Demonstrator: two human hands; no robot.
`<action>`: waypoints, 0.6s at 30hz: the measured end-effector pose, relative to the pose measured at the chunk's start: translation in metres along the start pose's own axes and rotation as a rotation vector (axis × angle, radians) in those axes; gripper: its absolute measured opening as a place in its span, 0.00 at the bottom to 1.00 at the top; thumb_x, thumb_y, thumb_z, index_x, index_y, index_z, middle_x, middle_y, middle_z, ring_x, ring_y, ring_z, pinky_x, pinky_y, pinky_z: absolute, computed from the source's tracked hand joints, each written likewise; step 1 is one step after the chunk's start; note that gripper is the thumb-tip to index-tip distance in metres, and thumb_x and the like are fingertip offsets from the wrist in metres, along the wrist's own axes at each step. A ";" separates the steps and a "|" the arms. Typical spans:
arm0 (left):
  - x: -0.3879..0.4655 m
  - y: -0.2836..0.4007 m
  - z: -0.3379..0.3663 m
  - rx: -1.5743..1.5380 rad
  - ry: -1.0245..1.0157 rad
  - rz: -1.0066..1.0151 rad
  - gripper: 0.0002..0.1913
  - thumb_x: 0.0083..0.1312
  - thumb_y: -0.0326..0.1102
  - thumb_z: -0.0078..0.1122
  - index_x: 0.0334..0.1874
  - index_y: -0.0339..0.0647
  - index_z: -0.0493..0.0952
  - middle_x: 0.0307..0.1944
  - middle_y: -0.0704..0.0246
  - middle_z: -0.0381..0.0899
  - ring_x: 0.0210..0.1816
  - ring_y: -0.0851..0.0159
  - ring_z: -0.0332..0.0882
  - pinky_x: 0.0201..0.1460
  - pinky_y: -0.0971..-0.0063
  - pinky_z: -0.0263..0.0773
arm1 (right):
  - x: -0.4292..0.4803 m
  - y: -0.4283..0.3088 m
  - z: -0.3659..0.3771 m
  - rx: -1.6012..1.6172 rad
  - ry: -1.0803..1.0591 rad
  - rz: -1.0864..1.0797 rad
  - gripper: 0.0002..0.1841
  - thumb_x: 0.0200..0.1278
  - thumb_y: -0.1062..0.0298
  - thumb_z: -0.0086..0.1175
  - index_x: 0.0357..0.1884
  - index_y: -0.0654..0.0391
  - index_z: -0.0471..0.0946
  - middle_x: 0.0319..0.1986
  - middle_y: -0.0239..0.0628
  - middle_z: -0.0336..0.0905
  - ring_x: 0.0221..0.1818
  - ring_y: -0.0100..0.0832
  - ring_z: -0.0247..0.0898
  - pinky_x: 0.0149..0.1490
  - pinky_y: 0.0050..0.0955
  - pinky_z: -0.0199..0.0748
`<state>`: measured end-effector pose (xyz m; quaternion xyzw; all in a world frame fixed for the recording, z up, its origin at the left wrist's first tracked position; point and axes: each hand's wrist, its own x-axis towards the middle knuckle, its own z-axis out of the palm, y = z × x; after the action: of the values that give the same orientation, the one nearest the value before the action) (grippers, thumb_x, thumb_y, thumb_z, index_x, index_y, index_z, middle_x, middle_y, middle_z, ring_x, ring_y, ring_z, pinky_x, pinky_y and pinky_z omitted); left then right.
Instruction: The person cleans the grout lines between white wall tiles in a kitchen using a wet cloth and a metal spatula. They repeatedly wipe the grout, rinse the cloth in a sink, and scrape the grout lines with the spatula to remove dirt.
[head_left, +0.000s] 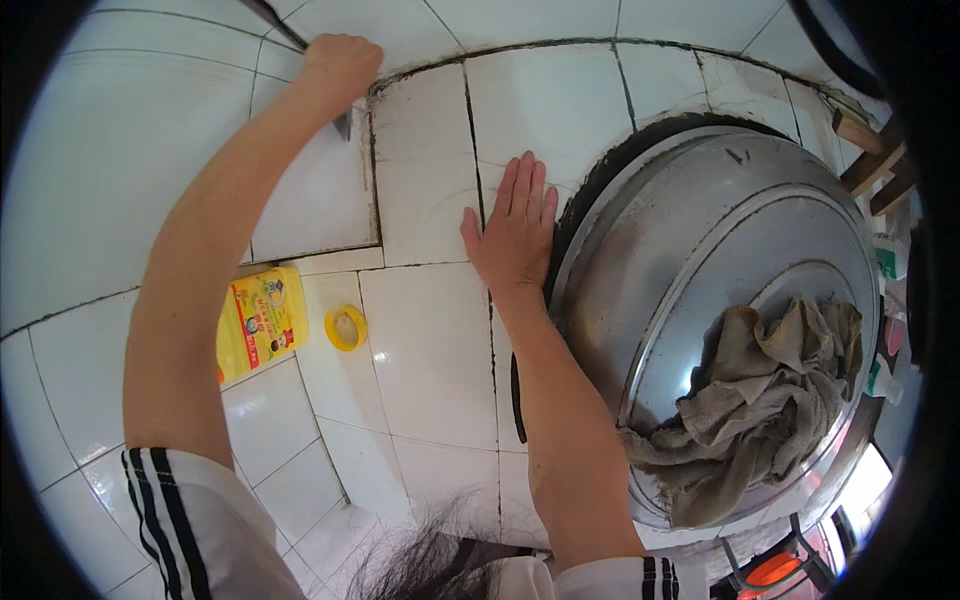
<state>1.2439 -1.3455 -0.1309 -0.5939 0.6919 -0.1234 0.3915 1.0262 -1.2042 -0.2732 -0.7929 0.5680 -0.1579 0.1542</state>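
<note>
My left hand (341, 69) is shut around a hand tool with a flat metal end (343, 124) that shows just below my fist. A dark bar (281, 21) runs out of the fist toward the top edge; I cannot tell whether it belongs to the same tool. The end lies by a joint between white tiles with dark, dirty grout. My right hand (517, 229) rests palm down on a white tile (427, 330), fingers apart, holding nothing. Right beside it is the blackened rim of a large domed metal lid (667, 232). A crumpled grey-brown cloth (772, 409) lies on the lid.
A yellow plastic container (262, 319) with a printed label stands left, partly behind my left forearm. Near it lies a round yellow cap (346, 328). Wooden pieces (874, 154) and several bottles (885, 379) sit at the far right. An orange object (771, 574) shows lower right.
</note>
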 end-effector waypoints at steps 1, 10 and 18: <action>-0.004 0.004 0.010 0.001 0.014 -0.019 0.07 0.60 0.30 0.52 0.34 0.44 0.82 0.36 0.64 0.84 0.39 0.59 0.83 0.38 0.66 0.78 | 0.000 -0.001 0.000 0.030 -0.007 -0.010 0.42 0.63 0.46 0.42 0.70 0.69 0.51 0.72 0.51 0.42 0.75 0.45 0.34 0.74 0.44 0.33; -0.009 0.000 0.000 0.083 0.086 0.069 0.07 0.61 0.29 0.54 0.35 0.45 0.82 0.35 0.67 0.84 0.39 0.61 0.83 0.37 0.68 0.77 | 0.003 0.000 0.000 0.026 -0.022 0.012 0.43 0.63 0.46 0.42 0.71 0.68 0.48 0.73 0.51 0.40 0.75 0.44 0.34 0.74 0.46 0.33; -0.015 0.009 0.000 -0.006 0.019 -0.004 0.04 0.59 0.29 0.57 0.31 0.45 0.82 0.33 0.68 0.84 0.38 0.63 0.84 0.36 0.69 0.76 | 0.003 -0.002 0.001 0.040 0.003 0.002 0.42 0.63 0.46 0.43 0.70 0.69 0.50 0.73 0.51 0.41 0.75 0.44 0.35 0.74 0.45 0.34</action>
<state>1.2371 -1.3291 -0.1307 -0.5953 0.6949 -0.1276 0.3828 1.0293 -1.2059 -0.2732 -0.7890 0.5656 -0.1703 0.1693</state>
